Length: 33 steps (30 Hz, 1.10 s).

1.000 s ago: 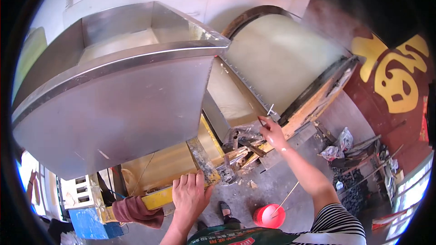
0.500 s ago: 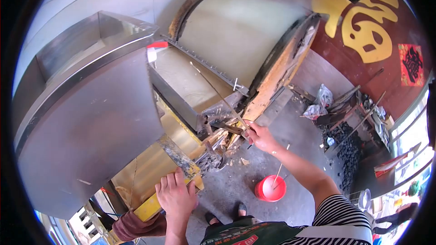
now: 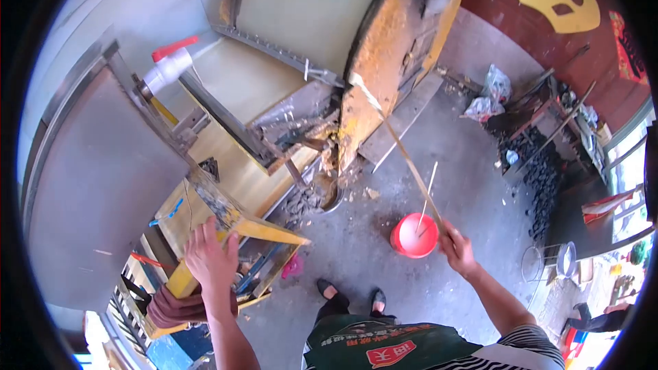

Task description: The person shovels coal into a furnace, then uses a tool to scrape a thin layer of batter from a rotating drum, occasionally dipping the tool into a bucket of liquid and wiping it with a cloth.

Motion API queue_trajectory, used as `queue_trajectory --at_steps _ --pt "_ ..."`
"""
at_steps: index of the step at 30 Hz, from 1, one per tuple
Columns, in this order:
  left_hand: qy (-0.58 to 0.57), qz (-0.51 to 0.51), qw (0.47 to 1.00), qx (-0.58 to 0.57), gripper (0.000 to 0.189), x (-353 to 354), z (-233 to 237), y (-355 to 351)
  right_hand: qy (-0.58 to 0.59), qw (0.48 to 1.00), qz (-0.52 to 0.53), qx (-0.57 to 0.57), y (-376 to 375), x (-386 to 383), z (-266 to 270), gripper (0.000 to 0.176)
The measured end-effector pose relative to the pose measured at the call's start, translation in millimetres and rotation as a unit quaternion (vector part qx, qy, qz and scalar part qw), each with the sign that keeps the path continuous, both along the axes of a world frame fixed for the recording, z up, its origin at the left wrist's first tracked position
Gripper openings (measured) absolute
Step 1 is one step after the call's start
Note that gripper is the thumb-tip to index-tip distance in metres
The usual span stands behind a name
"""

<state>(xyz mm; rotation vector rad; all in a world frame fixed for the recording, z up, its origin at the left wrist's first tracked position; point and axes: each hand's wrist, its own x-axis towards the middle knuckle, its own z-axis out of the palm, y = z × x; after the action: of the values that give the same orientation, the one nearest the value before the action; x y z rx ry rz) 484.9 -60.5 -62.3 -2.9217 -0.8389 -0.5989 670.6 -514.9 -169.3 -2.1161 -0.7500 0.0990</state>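
My right hand is closed around the lower end of a long thin wooden stick. Its far end is coated white and overlaps the orange, worn end face of a large drum in this view. Below the stick, a red bucket with whitish contents stands on the floor, another thin stick leaning in it. At the left, my left hand lies over a yellow beam, fingers extended and thumb apart. A brown cloth drapes over the beam just below that hand.
A pale drum surface curves above a trough of whitish liquid. Nearby is a white valve with a red handle. A large metal panel fills the left. Black lumps and plastic bags lie at the right.
My right hand has swung right and toward me, taking the stick's tip from over the trough to the drum's end. My left hand stays on the yellow beam; the view has shifted.
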Motion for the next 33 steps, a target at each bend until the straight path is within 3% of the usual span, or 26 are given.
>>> queue_trajectory --at_steps 2,4,6,8,10,11,13,14,16,18,20,22,24,26,30,33 --pt "-0.009 0.002 1.000 0.013 0.050 2.0 -3.7 -1.2 0.032 0.999 -0.021 -0.003 -66.1 -36.4 -35.8 0.039" --pt "0.028 -0.005 0.999 0.018 0.053 6.1 2.9 -7.5 0.138 0.981 -0.128 -0.056 -124.1 -75.0 -80.4 0.040" --pt "0.149 0.096 0.981 0.076 0.051 21.6 3.6 -17.6 0.268 0.933 -0.186 -0.149 -166.5 -99.9 -119.1 0.042" --pt "0.159 0.134 0.976 0.069 0.050 31.1 -10.9 -12.5 0.366 0.885 -0.217 -0.189 -193.4 -106.7 -164.9 0.041" --pt "0.125 0.143 0.978 0.088 0.056 38.1 -21.6 -14.9 0.397 0.862 -0.241 -0.203 -206.3 -99.1 -230.3 0.043" --pt "0.132 0.133 0.978 0.088 0.056 42.8 -23.1 -22.9 0.315 0.889 -0.210 -0.256 -211.1 -92.1 -272.0 0.044" --pt "0.105 0.194 0.970 0.106 0.065 49.1 -26.6 -34.6 0.318 0.880 -0.179 -0.306 -206.9 -66.5 -342.0 0.045" --pt "0.109 0.193 0.969 0.112 0.065 47.9 -34.7 -30.7 0.324 0.879 -0.176 -0.302 -200.4 -51.8 -365.7 0.045" --pt "0.108 0.192 0.963 0.154 0.070 39.9 -47.4 -7.0 0.305 0.884 -0.173 -0.310 -182.7 -28.2 -402.4 0.026" --pt "0.113 0.207 0.959 0.157 0.078 39.4 -50.2 -5.1 0.280 0.866 -0.144 -0.389 -177.8 -18.5 -427.8 0.028" --pt "0.145 0.242 0.943 0.177 0.089 39.5 -49.9 -5.3 0.249 0.854 -0.018 -0.457 -175.2 -7.0 -439.9 0.029" --pt "0.133 0.269 0.947 0.120 0.083 50.2 -39.2 -24.9 0.284 0.852 -0.116 -0.423 -166.7 5.3 -444.3 0.029" --pt "0.062 0.216 0.966 0.131 0.067 48.4 -39.5 -28.0 0.267 0.849 -0.148 -0.430 -161.4 4.6 -406.6 0.028" --pt "0.047 0.222 0.965 0.134 0.062 53.6 -34.3 -34.9 0.283 0.814 -0.031 -0.507 -185.9 4.8 -419.9 0.032" --pt "0.044 0.200 0.971 0.120 0.059 49.1 -28.0 -32.6 0.234 0.807 -0.063 -0.538 -180.4 -14.6 -342.8 0.028" --pt "0.028 0.179 0.977 0.115 0.058 45.5 -26.4 -28.6 0.211 0.806 -0.093 -0.545 -214.4 -56.7 -352.7 0.042"
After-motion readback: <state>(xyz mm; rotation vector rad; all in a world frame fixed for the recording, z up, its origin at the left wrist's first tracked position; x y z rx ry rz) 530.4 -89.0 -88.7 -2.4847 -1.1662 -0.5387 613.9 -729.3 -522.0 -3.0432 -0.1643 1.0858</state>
